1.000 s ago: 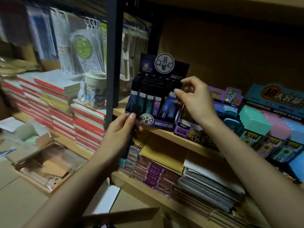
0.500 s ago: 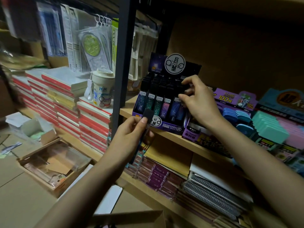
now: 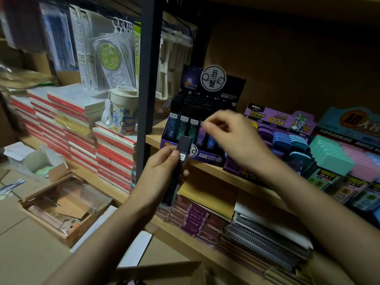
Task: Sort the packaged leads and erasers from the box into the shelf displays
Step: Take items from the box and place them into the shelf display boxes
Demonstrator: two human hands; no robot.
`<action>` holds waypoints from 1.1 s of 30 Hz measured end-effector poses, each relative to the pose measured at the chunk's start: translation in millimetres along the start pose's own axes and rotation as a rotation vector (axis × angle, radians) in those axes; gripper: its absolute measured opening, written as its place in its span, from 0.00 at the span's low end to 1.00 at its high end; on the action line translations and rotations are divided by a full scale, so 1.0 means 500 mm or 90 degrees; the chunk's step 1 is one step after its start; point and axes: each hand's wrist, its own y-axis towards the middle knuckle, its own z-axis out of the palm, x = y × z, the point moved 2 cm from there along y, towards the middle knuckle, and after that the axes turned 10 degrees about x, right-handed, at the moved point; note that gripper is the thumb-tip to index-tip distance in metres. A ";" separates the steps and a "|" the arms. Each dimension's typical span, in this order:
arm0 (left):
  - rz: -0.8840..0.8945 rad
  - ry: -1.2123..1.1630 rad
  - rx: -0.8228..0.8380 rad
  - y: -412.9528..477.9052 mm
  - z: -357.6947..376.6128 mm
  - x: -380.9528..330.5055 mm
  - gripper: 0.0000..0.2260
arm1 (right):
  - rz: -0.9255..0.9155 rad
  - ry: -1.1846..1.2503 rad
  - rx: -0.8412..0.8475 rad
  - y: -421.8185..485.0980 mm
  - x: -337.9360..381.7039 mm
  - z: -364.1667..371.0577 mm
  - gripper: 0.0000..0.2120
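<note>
The right hand has come out of the back rows of the lead display and now hangs in front of its front row, drawn down and left toward the left hand, which stays about where it was, just below the display's front wall. In the head view the left hand grips a dark lead case, thumb across its face and fingers behind; the case stands nearly upright, leaning a little to the right at the top, its top end overlapping the display's front wall and its lower end reaching below the hand. The right hand is blurred, its fingers curled with thumb and forefinger drawn together; whether they pinch anything I cannot tell. The display sits at the left end of the wooden shelf, just right of a black post, filled with rows of upright dark cases under a header card with a round logo. Just beside it to the right stand eraser displays with blue erasers, teal erasers and pink erasers. Left of the post a pale cup stands on stacked red-edged notebooks. On the lower shelf lie maroon packs and spiral pads. A cardboard box flap shows at the bottom edge, and an open tray lies on the floor at left.
</note>
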 end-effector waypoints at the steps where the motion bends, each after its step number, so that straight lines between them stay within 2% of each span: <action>1: 0.007 0.006 0.006 0.000 0.003 0.000 0.11 | 0.020 0.065 0.045 -0.013 0.007 0.014 0.08; 5: 0.057 0.016 0.025 -0.002 0.015 -0.003 0.09 | 0.084 0.300 0.131 -0.044 0.015 0.045 0.09; 9: 0.083 0.065 0.018 0.002 0.019 0.001 0.07 | 0.120 0.398 0.116 -0.050 0.010 0.026 0.07; 12: 0.087 0.191 0.013 0.013 0.016 -0.007 0.08 | 0.122 0.367 0.031 -0.040 0.001 -0.028 0.08; 15: 0.149 0.579 -0.022 0.035 -0.003 -0.019 0.16 | 0.102 0.270 -0.073 -0.021 -0.021 -0.103 0.09; 17: 0.151 0.721 -0.029 0.052 -0.021 -0.015 0.21 | 0.085 0.206 -0.115 -0.007 -0.038 -0.135 0.09; 23: 0.064 0.823 0.037 0.087 -0.048 0.033 0.25 | 0.081 0.069 -0.126 0.022 -0.073 -0.117 0.10; 29: 0.076 0.842 0.017 0.096 -0.052 0.049 0.24 | 0.044 -0.058 -0.108 0.015 -0.075 -0.096 0.10; 33: 0.081 0.832 0.025 0.095 -0.052 0.047 0.23 | 0.039 -0.075 -0.121 0.013 -0.080 -0.105 0.10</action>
